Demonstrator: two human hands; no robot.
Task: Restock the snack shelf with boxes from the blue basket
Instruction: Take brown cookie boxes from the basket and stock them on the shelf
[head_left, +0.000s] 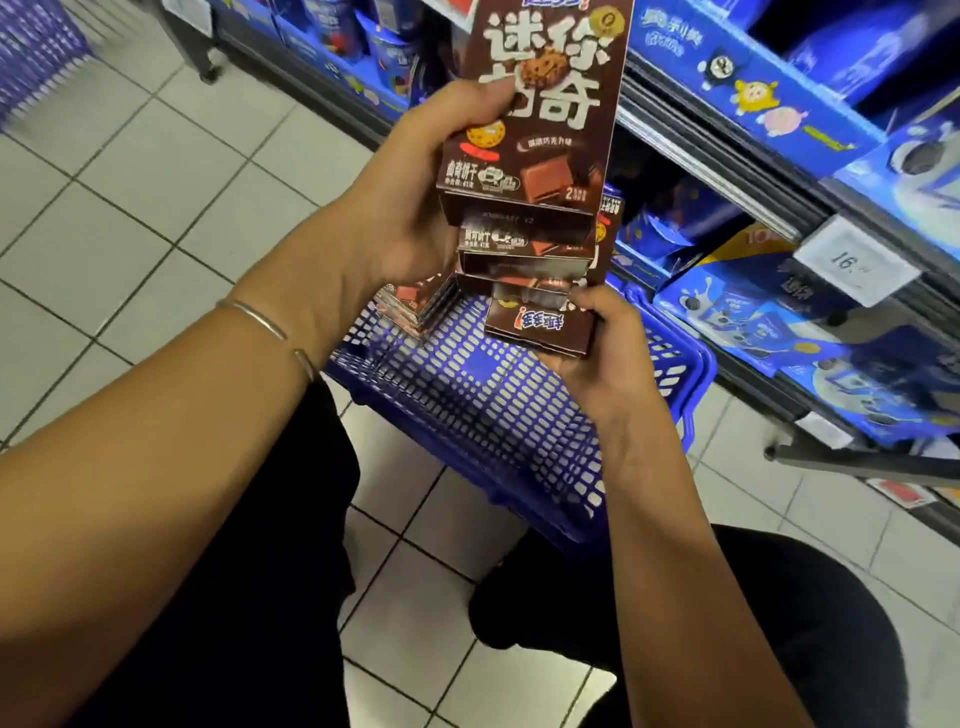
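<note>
The boxes (545, 104) were dark brown, printed with white lettering, golden chocolate-chip cookies and reddish-brown chocolate squares. The basket (493, 400) was blue, its walls a regular grid of small openings. The floor (130, 171) showed white square tiles with dark grout lines. The shelf packages (727, 306) were blue with white print; the bracelet (254, 314), silver; the trousers (249, 597), black.

the floor (156, 171) is pale square tile with dark grout lines. the blue basket (467, 405) stands on it, just beside the foot of the snack shelf (727, 166), one mesh wall turned to the camera. a second mesh basket (36, 57), blurred, sits on the tiles well apart at the upper left. the shelf's boards carry blue packs (753, 317) lying close together and blue cups (395, 57) farther along. a white price tag (852, 265) hangs on the front rail.
</note>
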